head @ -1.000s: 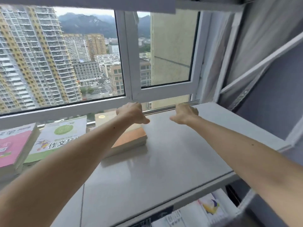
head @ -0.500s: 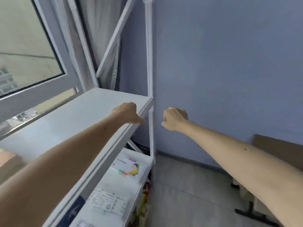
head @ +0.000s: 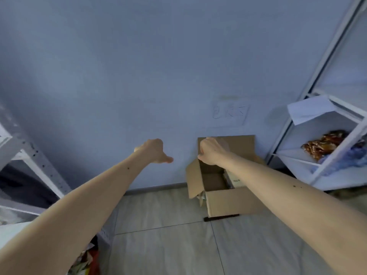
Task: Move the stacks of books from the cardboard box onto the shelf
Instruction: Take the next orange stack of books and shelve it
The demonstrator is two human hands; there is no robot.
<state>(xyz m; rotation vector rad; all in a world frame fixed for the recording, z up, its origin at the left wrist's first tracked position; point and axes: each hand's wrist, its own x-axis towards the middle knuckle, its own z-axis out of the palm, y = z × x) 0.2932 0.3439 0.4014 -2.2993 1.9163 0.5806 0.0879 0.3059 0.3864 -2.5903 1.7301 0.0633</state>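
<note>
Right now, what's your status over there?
Left hand and right hand both empty, outstretched. Cardboard box open on floor ahead, book visible inside. Nothing blocking the path.

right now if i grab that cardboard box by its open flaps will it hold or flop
The cardboard box flaps look thin and creased, so they would likely bend. Books inside probably make it heavy on one side. Gripping the walls looks safer.

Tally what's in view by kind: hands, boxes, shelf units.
Hands: 2, left hand and right hand, both empty
Cardboard boxes: 1, cardboard box, open on the floor
Shelf units: 2, left rack and right rack
Total: 5
</note>
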